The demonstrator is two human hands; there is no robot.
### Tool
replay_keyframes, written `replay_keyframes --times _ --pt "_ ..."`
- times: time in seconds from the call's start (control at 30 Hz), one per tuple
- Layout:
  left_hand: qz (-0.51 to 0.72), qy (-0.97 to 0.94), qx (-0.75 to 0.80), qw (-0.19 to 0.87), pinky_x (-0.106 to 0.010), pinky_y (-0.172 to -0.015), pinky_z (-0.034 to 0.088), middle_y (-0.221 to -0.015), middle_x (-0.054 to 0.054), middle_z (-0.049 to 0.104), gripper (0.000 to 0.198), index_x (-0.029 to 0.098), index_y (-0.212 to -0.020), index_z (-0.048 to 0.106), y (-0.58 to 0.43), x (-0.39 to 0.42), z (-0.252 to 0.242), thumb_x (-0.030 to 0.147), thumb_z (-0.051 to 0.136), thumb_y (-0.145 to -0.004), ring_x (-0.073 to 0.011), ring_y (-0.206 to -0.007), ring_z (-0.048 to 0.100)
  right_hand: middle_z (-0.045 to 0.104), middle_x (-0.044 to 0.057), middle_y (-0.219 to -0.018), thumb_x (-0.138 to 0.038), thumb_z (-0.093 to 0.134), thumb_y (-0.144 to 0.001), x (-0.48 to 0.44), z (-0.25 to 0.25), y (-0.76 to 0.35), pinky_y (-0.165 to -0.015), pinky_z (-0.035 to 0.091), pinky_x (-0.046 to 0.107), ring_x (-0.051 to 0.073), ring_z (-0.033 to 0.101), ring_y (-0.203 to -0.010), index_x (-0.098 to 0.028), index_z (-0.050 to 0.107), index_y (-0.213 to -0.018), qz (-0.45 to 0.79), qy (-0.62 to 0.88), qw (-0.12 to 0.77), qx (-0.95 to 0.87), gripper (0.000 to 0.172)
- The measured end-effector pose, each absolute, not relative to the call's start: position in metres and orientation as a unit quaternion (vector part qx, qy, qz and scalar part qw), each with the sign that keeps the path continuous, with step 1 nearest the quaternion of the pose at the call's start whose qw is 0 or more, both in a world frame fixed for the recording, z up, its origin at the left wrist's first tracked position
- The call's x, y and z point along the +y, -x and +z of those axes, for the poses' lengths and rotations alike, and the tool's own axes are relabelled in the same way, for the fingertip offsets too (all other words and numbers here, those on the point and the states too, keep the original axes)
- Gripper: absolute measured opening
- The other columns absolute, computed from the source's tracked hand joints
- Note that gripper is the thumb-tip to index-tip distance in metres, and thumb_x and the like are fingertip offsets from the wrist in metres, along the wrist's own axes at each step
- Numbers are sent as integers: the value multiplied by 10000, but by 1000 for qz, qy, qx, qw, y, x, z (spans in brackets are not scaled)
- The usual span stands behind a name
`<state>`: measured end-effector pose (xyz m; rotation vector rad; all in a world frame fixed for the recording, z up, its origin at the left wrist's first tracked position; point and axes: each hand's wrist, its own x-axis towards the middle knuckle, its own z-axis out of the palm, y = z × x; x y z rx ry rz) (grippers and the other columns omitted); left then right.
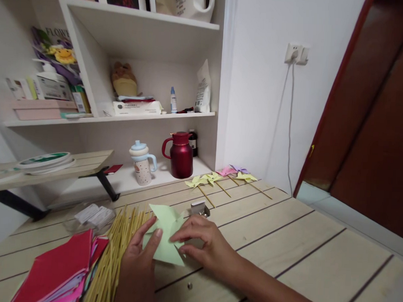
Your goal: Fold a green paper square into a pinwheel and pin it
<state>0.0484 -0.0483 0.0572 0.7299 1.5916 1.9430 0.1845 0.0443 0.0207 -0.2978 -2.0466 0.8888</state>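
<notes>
A pale green folded paper pinwheel (pixel 164 231) lies on the wooden table (pixel 284 243). My left hand (pixel 142 251) pinches its left edge between thumb and fingers. From the right, my right hand (pixel 202 242) presses curled fingertips on the paper's middle. A bundle of thin wooden sticks (pixel 117 249) lies just left of my left hand.
A stack of red and pink paper sheets (pixel 61 269) sits at the front left. Several finished pinwheels on sticks (pixel 220 178) lie at the table's back. A small metal stapler (pixel 200 208) lies behind the green paper. A red jug (pixel 181 154) and a cup (pixel 142 162) stand on the lower shelf.
</notes>
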Motion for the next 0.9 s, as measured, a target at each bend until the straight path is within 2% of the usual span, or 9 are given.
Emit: replay_keyframes --times 0.1,0.17,0.27,0.37,0.43,0.57,0.63,0.77,0.9 --pt "690 -265 600 306 -388 -807 528 -993 -80 759 388 211 -1017 715 -47 -46 52 318 725 -644 -270 -929 689 646 13 -832 -92 749 -755 43 18 -183 -793 452 315 168 605 -824 -267 778 -967 337 113 430 -830 277" --pt "689 -263 595 319 -384 -896 494 -1062 -79 745 447 206 -1079 685 -45 -43 44 345 731 -656 -269 -1029 665 644 6 -796 -113 769 -746 43 17 -181 -760 455 295 163 605 -800 -259 792 -889 359 117 436 -817 205" --pt "693 -255 572 357 -343 -897 498 -1133 -92 720 497 180 -1112 658 -46 -41 35 328 755 -648 -265 -1081 652 670 10 -764 -171 784 -751 43 17 -179 -720 461 272 160 614 -770 -225 789 -796 413 142 447 -781 70" --pt "692 -265 566 361 -284 -871 502 -1194 -92 696 502 169 -1119 656 -47 -40 33 294 772 -648 -251 -1114 637 686 8 -746 -170 776 -752 44 16 -178 -713 457 270 162 618 -751 -213 780 -764 437 169 451 -760 45" --pt "688 -262 574 359 -266 -837 508 -1188 -91 701 504 167 -1136 649 -48 -40 34 292 769 -662 -237 -1072 655 684 4 -714 -172 781 -739 44 15 -177 -697 451 265 164 614 -740 -206 772 -730 440 187 450 -754 36" --pt "683 -254 582 360 -271 -755 529 -1004 -71 758 501 158 -1121 658 -50 -40 36 269 773 -646 -225 -928 696 664 -9 -660 -218 808 -694 44 16 -175 -639 439 244 156 592 -690 -192 745 -657 453 233 451 -733 78" --pt "690 -250 577 360 -274 -748 531 -939 -55 766 496 158 -1102 668 -52 -40 38 269 783 -632 -217 -889 700 652 -15 -640 -218 790 -710 43 17 -175 -627 432 237 147 582 -665 -186 734 -639 465 241 444 -727 96" --pt "696 -244 570 362 -263 -755 525 -934 -45 767 461 167 -1047 688 -55 -40 41 270 804 -613 -189 -848 699 642 -17 -637 -192 708 -789 44 21 -176 -665 420 239 143 573 -679 -185 734 -658 462 227 432 -741 133" --pt "687 -248 575 368 -249 -685 514 -799 -24 764 537 158 -1079 670 -56 -38 38 309 827 -588 -176 -763 697 628 -28 -584 -189 733 -747 45 20 -177 -630 396 233 136 551 -637 -173 726 -629 453 246 416 -749 120"
